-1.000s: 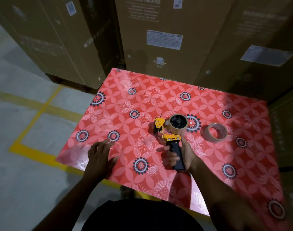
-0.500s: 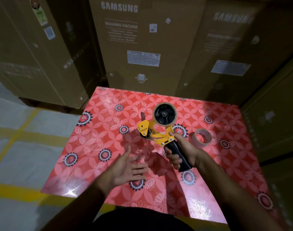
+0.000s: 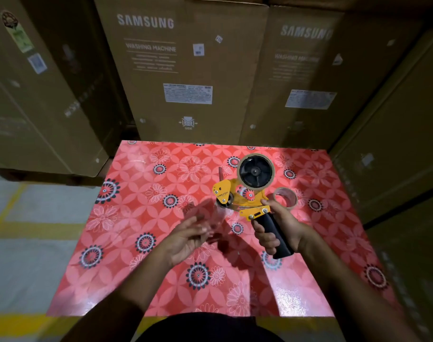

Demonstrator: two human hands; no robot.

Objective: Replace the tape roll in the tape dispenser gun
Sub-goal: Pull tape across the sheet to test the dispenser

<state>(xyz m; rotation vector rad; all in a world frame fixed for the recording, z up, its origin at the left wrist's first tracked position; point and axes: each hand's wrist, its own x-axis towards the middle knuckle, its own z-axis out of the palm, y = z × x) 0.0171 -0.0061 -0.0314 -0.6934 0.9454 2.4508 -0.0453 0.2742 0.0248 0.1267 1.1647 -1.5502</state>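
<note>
A yellow tape dispenser gun (image 3: 245,193) with a black handle is held upright above the red flowered table (image 3: 141,218). My right hand (image 3: 277,228) grips its handle. A thin, nearly used-up brown roll (image 3: 256,171) sits on the gun's black hub. My left hand (image 3: 188,235) hovers palm up, fingers apart, just left of and below the gun's front roller; it is blurred. A second tape roll (image 3: 285,197) lies flat on the table right behind the gun, partly hidden by my right hand.
Tall cardboard washing machine boxes (image 3: 186,70) stand against the table's far edge and along the right side (image 3: 395,144). Grey floor with yellow lines (image 3: 25,230) lies to the left.
My right hand lifted the gun off the table and raised it upright. My left hand rose from the tabletop and moved right toward the gun. The camera tilted up.
</note>
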